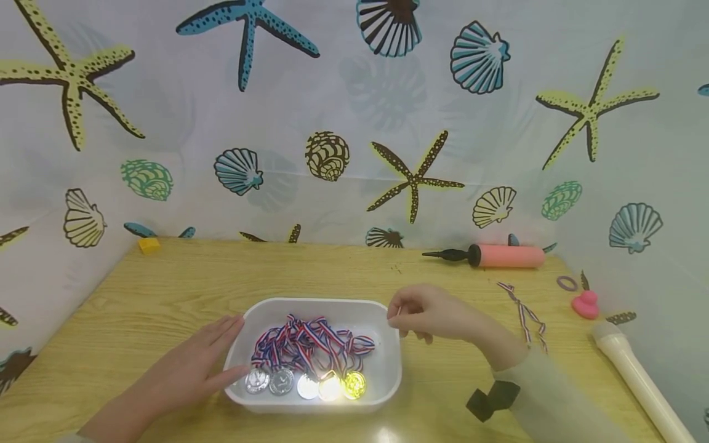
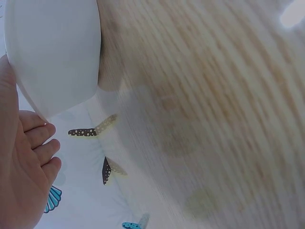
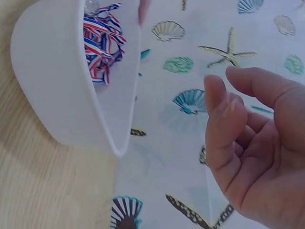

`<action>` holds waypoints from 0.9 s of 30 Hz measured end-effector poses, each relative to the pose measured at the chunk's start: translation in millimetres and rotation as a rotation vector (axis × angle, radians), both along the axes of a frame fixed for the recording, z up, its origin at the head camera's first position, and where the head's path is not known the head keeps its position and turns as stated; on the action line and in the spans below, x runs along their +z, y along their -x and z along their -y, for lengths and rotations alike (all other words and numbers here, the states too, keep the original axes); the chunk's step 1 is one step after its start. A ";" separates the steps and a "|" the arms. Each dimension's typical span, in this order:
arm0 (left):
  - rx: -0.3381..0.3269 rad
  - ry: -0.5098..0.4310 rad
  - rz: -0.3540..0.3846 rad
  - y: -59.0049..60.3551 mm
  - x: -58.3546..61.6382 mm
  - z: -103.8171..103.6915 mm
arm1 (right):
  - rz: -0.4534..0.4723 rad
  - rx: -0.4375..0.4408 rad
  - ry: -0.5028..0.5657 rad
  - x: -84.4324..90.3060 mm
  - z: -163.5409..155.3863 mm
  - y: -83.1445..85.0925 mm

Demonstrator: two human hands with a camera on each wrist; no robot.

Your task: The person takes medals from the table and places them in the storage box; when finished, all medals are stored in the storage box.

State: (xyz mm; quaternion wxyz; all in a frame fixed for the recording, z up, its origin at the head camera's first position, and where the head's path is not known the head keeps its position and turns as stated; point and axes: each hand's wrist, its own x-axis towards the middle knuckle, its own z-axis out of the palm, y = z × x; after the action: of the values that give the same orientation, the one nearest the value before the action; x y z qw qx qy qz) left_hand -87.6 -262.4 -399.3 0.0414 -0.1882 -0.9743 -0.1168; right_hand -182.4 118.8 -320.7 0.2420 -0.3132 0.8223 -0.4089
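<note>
A white plastic tray (image 1: pixel 318 302) sits on the wooden table near its front edge. Inside lie several silver and gold medals (image 1: pixel 306 385) in a row, with their red, white and blue ribbons (image 1: pixel 310 340) heaped behind them. My left hand (image 1: pixel 191 368) lies flat on the table, straight fingers touching the tray's left wall; the left wrist view shows the left hand (image 2: pixel 24 176) beside the tray (image 2: pixel 52 52). My right hand (image 1: pixel 428 315) hovers by the tray's far right corner, fingers loosely curled. In the right wrist view the right hand (image 3: pixel 252 152) holds nothing beside the tray (image 3: pixel 57 95) and ribbons (image 3: pixel 101 46).
A pink hand pump (image 1: pixel 506 256) lies at the back right. A loose striped ribbon (image 1: pixel 526 317), a pink rubber duck (image 1: pixel 586 304), a small ring (image 1: pixel 566 283) and a white tube (image 1: pixel 637 376) lie to the right. A yellow block (image 1: pixel 149 245) sits back left. Sea-print curtains enclose the table.
</note>
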 end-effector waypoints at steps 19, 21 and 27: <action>0.000 -0.007 -0.005 -1.4 1.6 -1.9 | -0.134 -0.427 0.095 -21.3 -162.0 -31.5; 0.000 -0.009 -0.006 -1.6 1.8 -1.8 | -0.148 -0.445 0.061 -30.5 -178.8 -34.7; -0.003 -0.010 -0.006 -1.4 1.5 -1.2 | -0.050 -0.489 -0.106 -58.7 -218.0 -43.6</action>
State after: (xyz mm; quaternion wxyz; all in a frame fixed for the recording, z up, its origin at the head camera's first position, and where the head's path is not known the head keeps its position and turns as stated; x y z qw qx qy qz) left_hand -86.1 -261.1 -397.8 0.0449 -0.1897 -0.9733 -0.1211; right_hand -138.8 336.8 -379.4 0.1318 -0.1017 0.8996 -0.4037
